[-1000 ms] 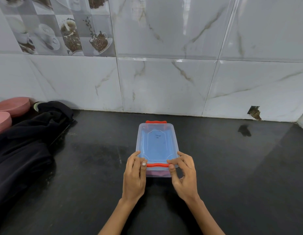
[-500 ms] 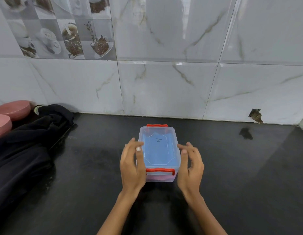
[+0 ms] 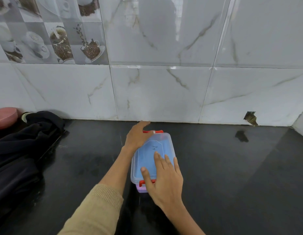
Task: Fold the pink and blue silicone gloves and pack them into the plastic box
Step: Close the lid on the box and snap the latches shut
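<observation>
The clear plastic box (image 3: 162, 146) with red latches stands closed on the black counter. Blue glove shows through the lid, and a strip of pink glove (image 3: 142, 189) shows at the near bottom edge. My left hand (image 3: 137, 134) reaches over the box's far left corner, thumb on the far red latch (image 3: 158, 131). My right hand (image 3: 162, 178) lies flat on the near part of the lid, fingers spread, covering the near latch (image 3: 141, 182).
A dark cloth (image 3: 20, 146) is heaped on the counter at the left, with pink bowls (image 3: 5, 116) behind it. The marble-tiled wall (image 3: 157, 92) rises just behind the box, with a chipped hole (image 3: 250, 117) at the right.
My hands left the box's sides. The left hand went forward to the far latch, the right hand settled flat on the lid. The view came closer and the box sits slightly angled.
</observation>
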